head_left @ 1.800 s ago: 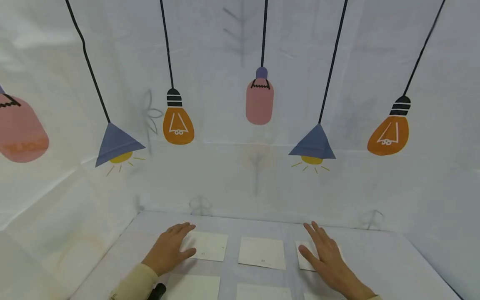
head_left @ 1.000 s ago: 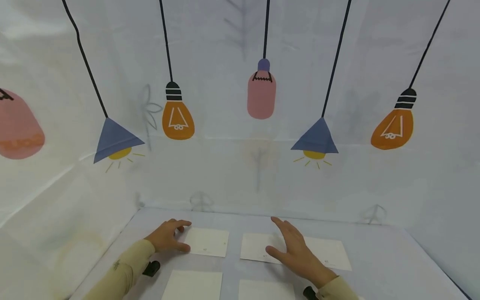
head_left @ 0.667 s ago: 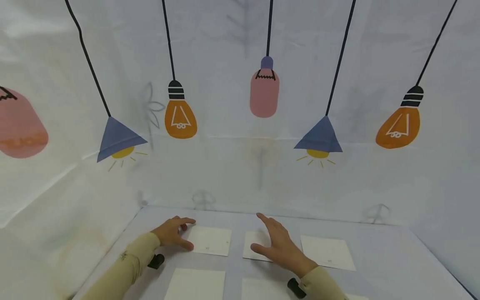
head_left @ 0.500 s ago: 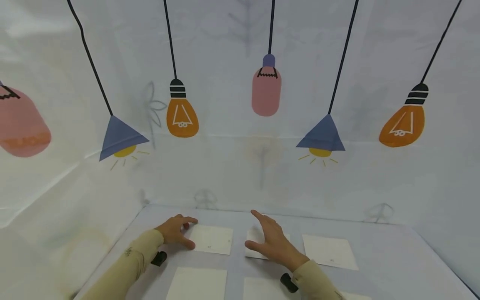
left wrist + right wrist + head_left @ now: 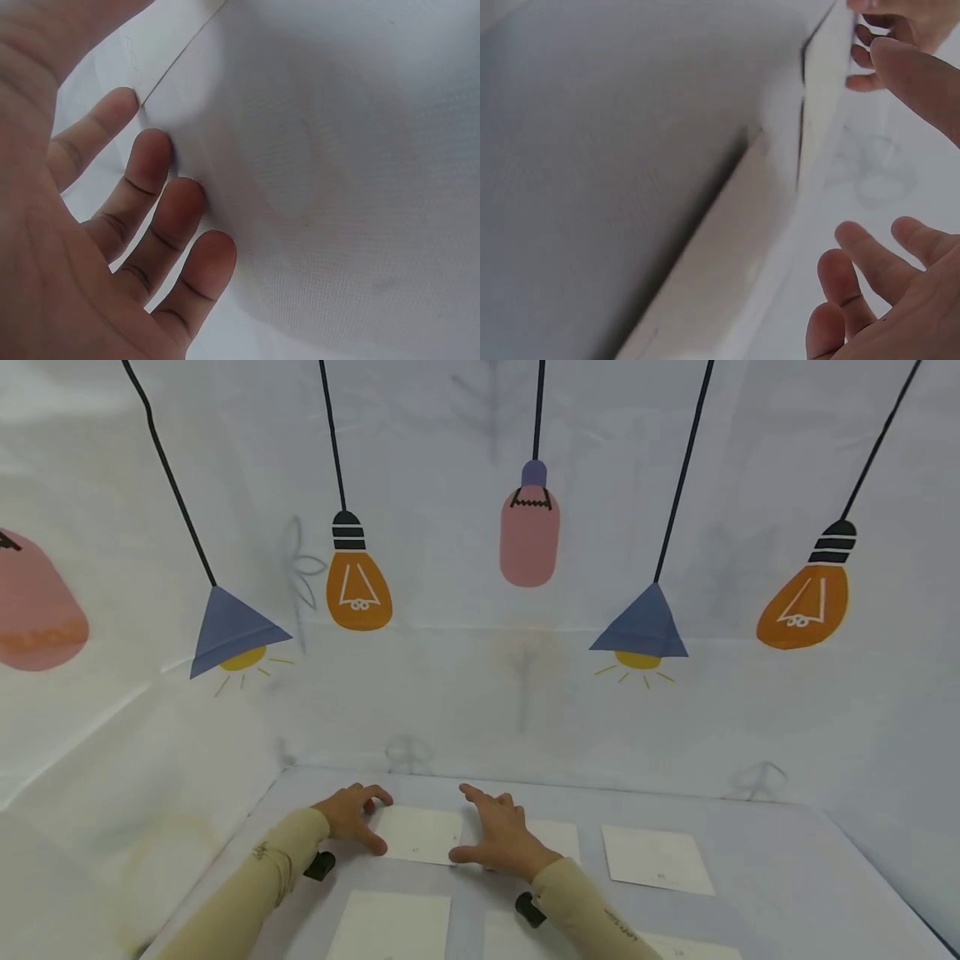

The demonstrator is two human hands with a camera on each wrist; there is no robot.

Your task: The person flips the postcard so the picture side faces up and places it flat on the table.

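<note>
A white card (image 5: 420,833) lies at the back left of the table between my two hands. At its left edge is my left hand (image 5: 348,817), thumb and fingers spread apart and gently bent. The left wrist view has a fingertip close to a corner of the white card (image 5: 171,45); contact is uncertain. My right hand (image 5: 504,835) is by the card's right edge, thumb near its front corner, fingers apart. It partly covers the back middle card (image 5: 557,837). In the right wrist view, the right hand (image 5: 900,315) shows loosely bent fingers gripping nothing.
Another card (image 5: 658,857) lies at the back right. The front row has a left card (image 5: 390,922), a middle card (image 5: 501,935) partly behind the right forearm, and a right card (image 5: 693,947). White sheet walls (image 5: 450,702) with printed lamps enclose the table (image 5: 795,877).
My right hand has travelled left, from the back right card across the middle one to the back left card. My left hand has stayed by that card's left edge, its fingers bending more.
</note>
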